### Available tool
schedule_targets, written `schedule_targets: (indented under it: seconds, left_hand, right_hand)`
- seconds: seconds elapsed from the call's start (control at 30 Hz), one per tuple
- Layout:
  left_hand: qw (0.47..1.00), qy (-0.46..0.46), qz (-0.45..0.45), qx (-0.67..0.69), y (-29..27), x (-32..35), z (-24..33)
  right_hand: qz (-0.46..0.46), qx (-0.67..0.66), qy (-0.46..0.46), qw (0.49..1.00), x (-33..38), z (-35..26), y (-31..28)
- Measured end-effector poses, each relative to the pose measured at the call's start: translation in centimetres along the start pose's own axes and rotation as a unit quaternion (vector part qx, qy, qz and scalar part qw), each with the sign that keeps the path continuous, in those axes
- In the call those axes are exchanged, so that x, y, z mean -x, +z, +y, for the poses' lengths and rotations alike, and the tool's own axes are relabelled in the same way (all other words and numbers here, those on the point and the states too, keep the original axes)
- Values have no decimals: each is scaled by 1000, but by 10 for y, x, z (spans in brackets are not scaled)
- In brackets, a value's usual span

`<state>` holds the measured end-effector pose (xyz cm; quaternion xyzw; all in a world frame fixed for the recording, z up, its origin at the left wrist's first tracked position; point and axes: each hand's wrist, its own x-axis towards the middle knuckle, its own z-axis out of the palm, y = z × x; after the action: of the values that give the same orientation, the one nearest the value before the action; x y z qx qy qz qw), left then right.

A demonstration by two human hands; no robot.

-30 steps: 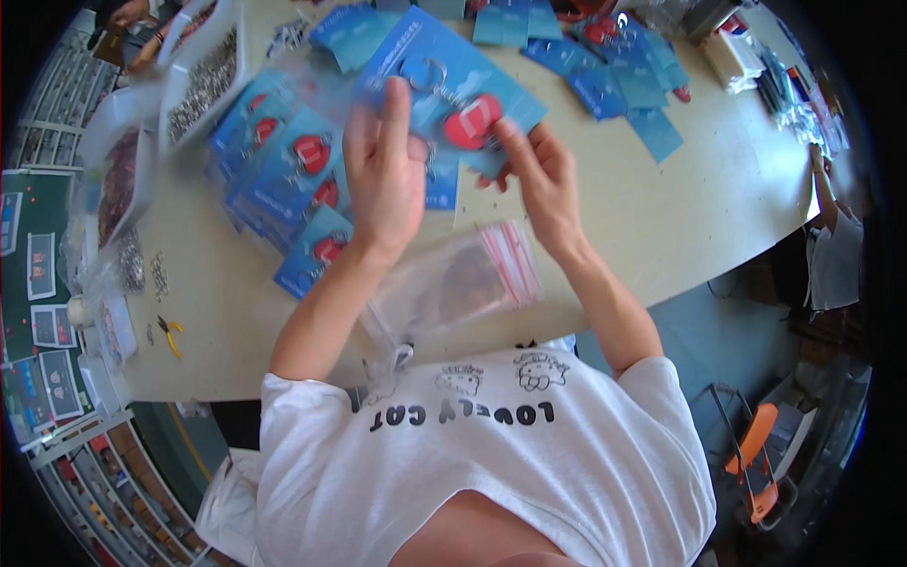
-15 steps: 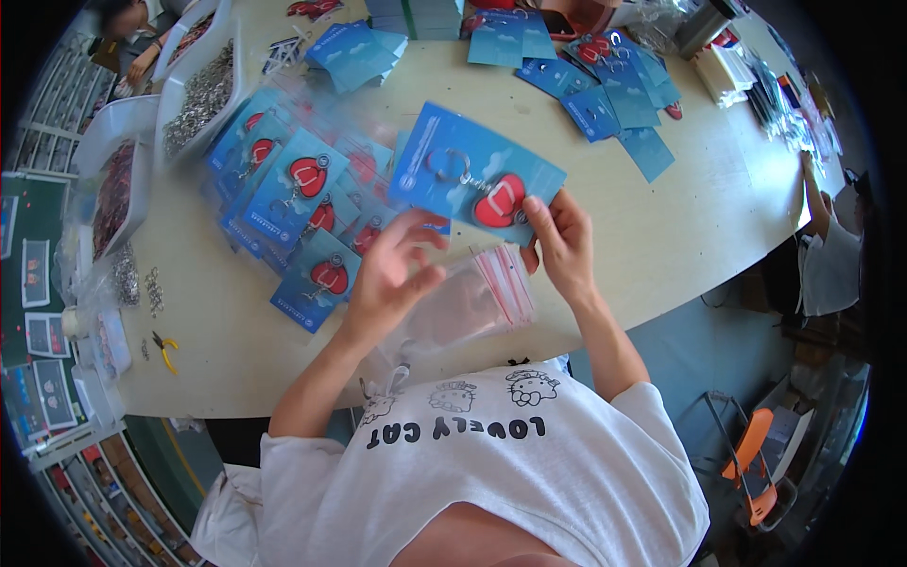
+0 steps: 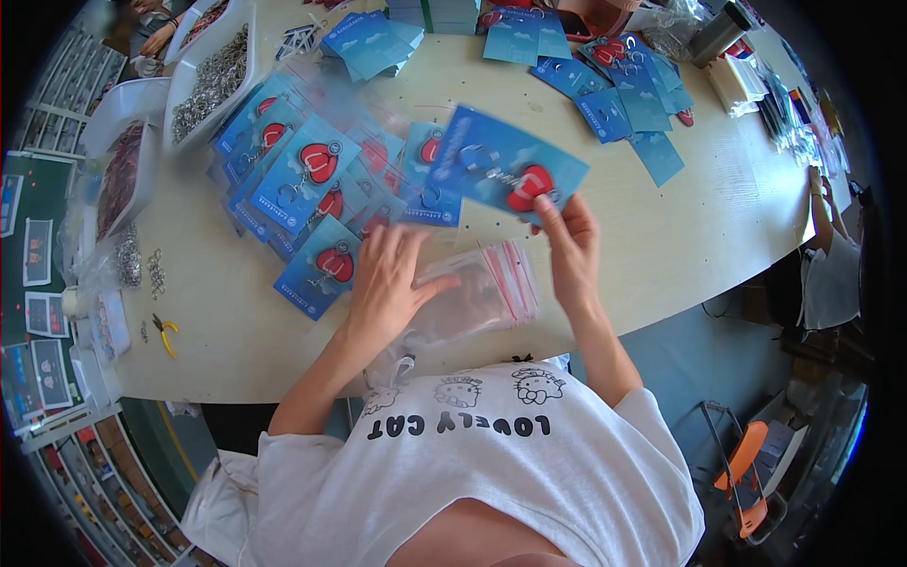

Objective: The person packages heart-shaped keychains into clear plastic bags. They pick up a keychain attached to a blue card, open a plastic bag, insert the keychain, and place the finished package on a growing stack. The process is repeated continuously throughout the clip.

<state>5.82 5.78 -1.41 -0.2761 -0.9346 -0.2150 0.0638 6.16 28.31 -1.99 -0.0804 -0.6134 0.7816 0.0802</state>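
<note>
My right hand (image 3: 573,253) pinches a blue cardboard card (image 3: 482,142) at its lower right, thumb on top. Fixed to this card is a keychain with a red flip-flop-shaped charm (image 3: 529,189) and a metal ring. My left hand (image 3: 383,283) has its fingers stretched out and holds nothing. Its thumb lies over the clear zip bags (image 3: 472,293), which rest on the table in front of me with their red-striped edges to the right. Left of the held card spreads a pile of carded keychains (image 3: 307,175), many in clear bags.
Plastic bins of metal rings (image 3: 213,90) and red parts (image 3: 121,184) line the left side. Yellow-handled pliers (image 3: 165,335) lie near the left table edge. More blue cards (image 3: 633,99) and a dark metal flask (image 3: 720,36) are at the far right. Other people sit at far left and right.
My left hand has come down onto the bags, its thumb now over them. My right hand still holds the card, which has shifted slightly right in view.
</note>
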Motion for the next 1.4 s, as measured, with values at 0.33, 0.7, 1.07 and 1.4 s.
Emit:
schedule_targets:
  seconds: [0.33, 0.7, 1.07, 1.4]
  left_hand:
    - [967, -63, -7, 246, 13, 11, -10]
    - [812, -226, -109, 527, -10, 0, -32]
    - [942, -48, -82, 322, -17, -3, -20]
    - [878, -166, -53, 447, -19, -2, -30]
  right_hand:
    - [34, 32, 5, 999, 0, 7, -30]
    - [-105, 81, 15, 991, -15, -13, -57]
    - [-107, 149, -1, 983, -21, -19, -60]
    - [-61, 70, 10, 996, -18, -15, -63]
